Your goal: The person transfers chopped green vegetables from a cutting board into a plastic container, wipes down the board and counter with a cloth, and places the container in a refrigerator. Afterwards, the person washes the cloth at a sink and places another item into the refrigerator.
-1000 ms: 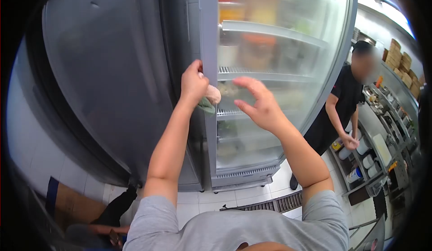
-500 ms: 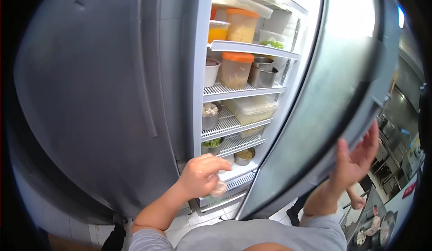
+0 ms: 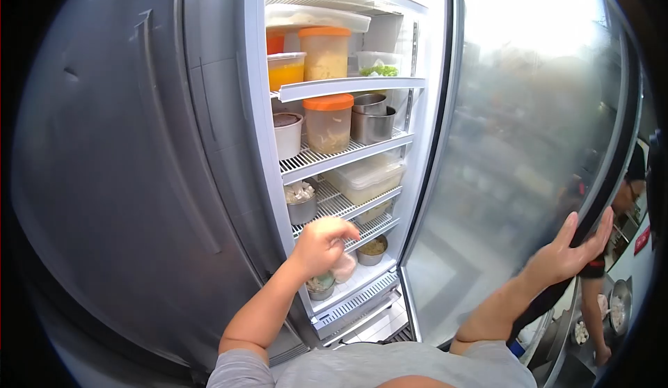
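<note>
My left hand (image 3: 323,245) is in front of the fridge's lower shelves, its fingers curled down. From it hangs what looks like a small clear plastic bag (image 3: 344,267) with pale pinkish contents; the grip itself is partly hidden. Behind and below the bag is a metal pot (image 3: 320,290) on the fridge floor, and a second pot (image 3: 373,250) with brownish food sits to the right. My right hand (image 3: 567,252), thumb and fingers apart, rests at the outer edge of the open fridge door (image 3: 515,179).
Shelves above hold orange-lidded tubs (image 3: 327,125), steel pots (image 3: 374,123), a lidded clear box (image 3: 365,179) and a pot of white pieces (image 3: 301,203). A closed steel door (image 3: 104,179) stands left. At right, another person (image 3: 591,304) reaches over a counter with pans (image 3: 619,304).
The door has swung wider open, with my right hand along its edge. My left hand and the bag have risen nearer the shelves. My view has turned right.
</note>
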### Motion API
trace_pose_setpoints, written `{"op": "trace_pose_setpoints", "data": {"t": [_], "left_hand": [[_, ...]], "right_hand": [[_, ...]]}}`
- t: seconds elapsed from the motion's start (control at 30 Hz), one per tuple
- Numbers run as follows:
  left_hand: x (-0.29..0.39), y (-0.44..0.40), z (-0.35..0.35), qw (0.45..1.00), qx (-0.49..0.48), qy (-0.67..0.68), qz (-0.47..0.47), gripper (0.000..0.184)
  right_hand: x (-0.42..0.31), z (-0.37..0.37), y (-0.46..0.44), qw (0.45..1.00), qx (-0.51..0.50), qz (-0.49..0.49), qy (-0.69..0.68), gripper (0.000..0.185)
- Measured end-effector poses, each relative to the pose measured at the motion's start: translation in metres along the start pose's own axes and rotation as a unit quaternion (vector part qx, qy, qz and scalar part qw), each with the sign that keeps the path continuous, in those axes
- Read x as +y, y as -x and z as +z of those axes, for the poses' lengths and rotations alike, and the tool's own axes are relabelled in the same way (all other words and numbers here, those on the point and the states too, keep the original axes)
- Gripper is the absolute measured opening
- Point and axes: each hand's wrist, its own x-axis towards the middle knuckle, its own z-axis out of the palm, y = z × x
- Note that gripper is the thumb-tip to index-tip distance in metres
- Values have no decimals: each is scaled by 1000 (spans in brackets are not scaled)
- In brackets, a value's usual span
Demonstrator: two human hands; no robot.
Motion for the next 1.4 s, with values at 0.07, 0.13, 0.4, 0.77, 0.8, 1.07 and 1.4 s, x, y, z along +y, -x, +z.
{"op": "trace_pose_setpoints", "data": {"t": [0.07, 0.13, 0.4, 0.77, 0.8, 1.07, 1.4], "left_hand": [[4, -26, -4, 1000, 17, -18, 7, 34], [-3, -45, -10, 997, 43, -61, 22, 34], [2, -82, -54, 971, 103, -213, 45, 31], [-30, -128, -74, 950, 239, -192, -67, 27], [-31, -132, -74, 946, 253, -185, -87, 26], [-3, -198, -80, 903, 354, -229, 80, 52], [40, -367, -172, 772, 353, -528, 3, 16]], "right_hand": [[-41, 32, 20, 961, 22, -26, -274, 45], [-73, 78, 43, 913, -67, -64, -396, 40], [-187, 387, 63, 882, -171, -163, -407, 59], [-222, 484, 36, 889, -119, -252, -364, 45], [-211, 470, 35, 888, -93, -248, -376, 47], [-73, 341, -46, 896, 11, -234, -377, 50], [4, 244, -160, 936, 31, -238, -259, 39]]}}
